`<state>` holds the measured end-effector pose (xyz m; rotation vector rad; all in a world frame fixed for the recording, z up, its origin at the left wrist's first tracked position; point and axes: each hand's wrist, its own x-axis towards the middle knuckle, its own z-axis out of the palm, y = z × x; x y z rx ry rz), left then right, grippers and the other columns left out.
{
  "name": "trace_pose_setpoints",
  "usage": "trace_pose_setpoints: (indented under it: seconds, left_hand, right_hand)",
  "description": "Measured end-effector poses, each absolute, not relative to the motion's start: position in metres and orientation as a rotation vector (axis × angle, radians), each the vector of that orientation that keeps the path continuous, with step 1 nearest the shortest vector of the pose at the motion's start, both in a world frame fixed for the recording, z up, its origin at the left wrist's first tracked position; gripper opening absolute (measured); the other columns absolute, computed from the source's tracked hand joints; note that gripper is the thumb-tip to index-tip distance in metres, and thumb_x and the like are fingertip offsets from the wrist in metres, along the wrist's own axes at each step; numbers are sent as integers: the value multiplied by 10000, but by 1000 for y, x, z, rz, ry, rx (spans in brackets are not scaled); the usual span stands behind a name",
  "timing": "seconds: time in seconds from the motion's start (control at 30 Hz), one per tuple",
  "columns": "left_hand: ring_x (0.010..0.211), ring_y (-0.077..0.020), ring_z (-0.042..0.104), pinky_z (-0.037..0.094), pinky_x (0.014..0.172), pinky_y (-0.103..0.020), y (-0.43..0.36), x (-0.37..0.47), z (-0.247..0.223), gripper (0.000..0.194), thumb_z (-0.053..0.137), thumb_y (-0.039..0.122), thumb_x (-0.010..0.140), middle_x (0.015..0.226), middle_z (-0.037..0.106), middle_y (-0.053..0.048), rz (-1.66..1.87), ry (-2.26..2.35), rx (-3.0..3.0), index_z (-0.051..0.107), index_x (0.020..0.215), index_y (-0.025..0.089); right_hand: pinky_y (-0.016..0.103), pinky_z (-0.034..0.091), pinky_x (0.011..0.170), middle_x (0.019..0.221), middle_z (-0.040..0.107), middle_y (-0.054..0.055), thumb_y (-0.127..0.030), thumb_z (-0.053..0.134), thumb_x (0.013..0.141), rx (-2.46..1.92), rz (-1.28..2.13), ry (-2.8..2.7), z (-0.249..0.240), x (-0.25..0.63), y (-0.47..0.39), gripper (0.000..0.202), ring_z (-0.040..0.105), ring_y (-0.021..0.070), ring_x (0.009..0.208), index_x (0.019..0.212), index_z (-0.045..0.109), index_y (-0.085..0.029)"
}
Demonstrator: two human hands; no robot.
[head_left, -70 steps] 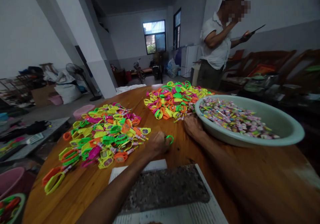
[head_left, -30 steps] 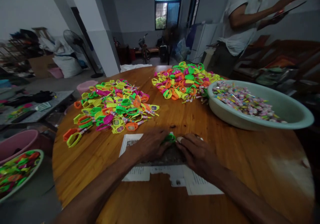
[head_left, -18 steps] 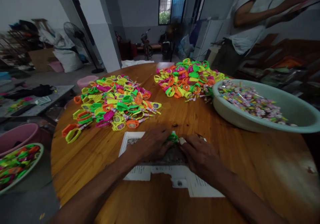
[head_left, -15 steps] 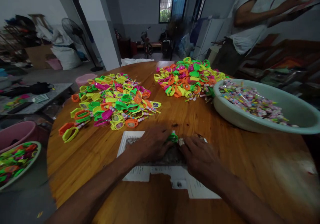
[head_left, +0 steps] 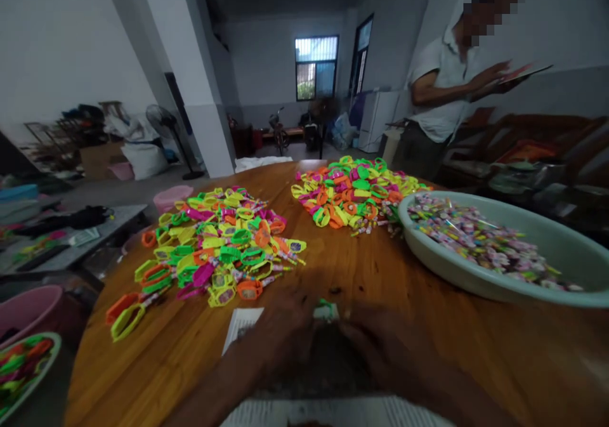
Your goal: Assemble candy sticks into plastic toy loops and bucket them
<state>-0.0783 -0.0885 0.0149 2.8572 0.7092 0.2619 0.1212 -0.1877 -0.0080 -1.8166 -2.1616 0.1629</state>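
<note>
Both my hands are low in the middle of the head view, dim and blurred. Between them shows a small green toy watch (head_left: pixel 325 309) with a whitish patch on it. The fingers of my left hand (head_left: pixel 288 325) are bent and closed against its left side. My right hand (head_left: pixel 375 338) is close on its other side, fingers bent; blur hides whether they grip anything. Below the hands lies a dark, flat pad (head_left: pixel 328 367) on printed paper sheets (head_left: pixel 352 412). My hands and forearms cover much of the pad and paper.
On the round wooden table (head_left: pixel 328 275) lie a left heap of colourful toy watches (head_left: pixel 228 243) and a far heap (head_left: pixel 352 189). A pale green basin (head_left: pixel 476 290) at right holds small wrapped pieces. A person (head_left: pixel 440 91) stands behind it. Pink tubs (head_left: pixel 35 316) flank the table's left.
The view has tilted up, so table and hands sit lower in the picture. My hands remain together around the green toy watch, now more blurred.
</note>
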Motion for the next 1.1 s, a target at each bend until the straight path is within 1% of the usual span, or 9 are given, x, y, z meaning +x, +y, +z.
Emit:
trace_pose_setpoints:
  seconds: [0.13, 0.27, 0.37, 0.5, 0.67, 0.77, 0.9, 1.0, 1.1]
  left_hand:
    - [895, -259, 609, 503, 825, -398, -39, -104, 62, 296, 381, 349, 971, 961, 650, -123, 359, 1167, 3027, 606, 1045, 171]
    - [1093, -359, 542, 472, 914, -490, 5, -108, 105, 422, 495, 420, 910, 1148, 605, -193, 557, 1863, 3046, 578, 1197, 121]
    - [1096, -312, 563, 467, 942, -431, 23, -67, 102, 416, 494, 349, 912, 1162, 612, -183, 701, 1677, 2961, 560, 1254, 120]
    - [1011, -243, 638, 474, 877, -318, 53, 15, 62, 277, 510, 274, 909, 1042, 689, -140, 491, 1277, 2774, 637, 1110, 132]
    - [991, -270, 666, 487, 803, -328, 99, 77, 24, 328, 492, 336, 929, 1034, 702, -168, 455, 1291, 2731, 624, 1149, 131]
    - [1041, -291, 652, 485, 856, -356, 112, 90, 17, 308, 508, 316, 909, 1060, 700, -174, 438, 1272, 2743, 651, 1122, 145]
    - [1063, -276, 644, 476, 895, -358, 113, 91, 17, 363, 492, 211, 870, 1095, 702, -157, 427, 1242, 2738, 646, 1197, 177]
    - [1013, -258, 661, 485, 862, -335, 104, 81, 18, 501, 541, 163, 790, 1066, 718, -125, 407, 1236, 2686, 613, 1282, 217]
    - [913, -239, 677, 495, 774, -299, 84, 64, 18, 480, 569, 175, 738, 981, 733, -95, 381, 1245, 2599, 675, 1204, 214]
  right_hand:
    - [290, 398, 649, 961, 631, 106, -331, 385, 989, -2236, -164, -1863, 1, 176, -132, 266, 635, 208, 814, 1012, 588, -161]
    - [301, 380, 611, 1011, 621, 151, -289, 349, 979, -2440, -285, -1810, -6, 217, -82, 291, 661, 233, 790, 1104, 572, -151]
    - [308, 387, 621, 1036, 627, 157, -204, 389, 926, -2374, -252, -1916, -12, 232, -62, 268, 666, 246, 801, 1098, 589, -161]
    - [309, 404, 672, 1068, 630, 159, -126, 471, 820, -2278, -217, -2061, -15, 242, -48, 284, 654, 252, 881, 1062, 618, -155]
    - [317, 418, 724, 1026, 633, 160, -149, 433, 874, -2262, -246, -2025, -20, 246, -37, 306, 635, 251, 915, 1133, 594, -126]
    - [330, 425, 745, 1054, 620, 165, -158, 448, 878, -2267, -262, -1992, -21, 247, -30, 368, 631, 267, 944, 1230, 550, -132]
    - [326, 430, 692, 1056, 603, 165, -172, 449, 882, -2275, -255, -1993, -16, 246, -24, 293, 639, 263, 873, 1121, 618, -150]
    - [314, 427, 676, 1086, 584, 161, -168, 416, 905, -2260, -249, -2044, -11, 244, -25, 283, 634, 230, 832, 1062, 651, -160]
    - [303, 425, 706, 1097, 581, 145, -167, 383, 932, -2253, -229, -2084, -9, 243, -28, 292, 619, 213, 877, 1042, 654, -168]
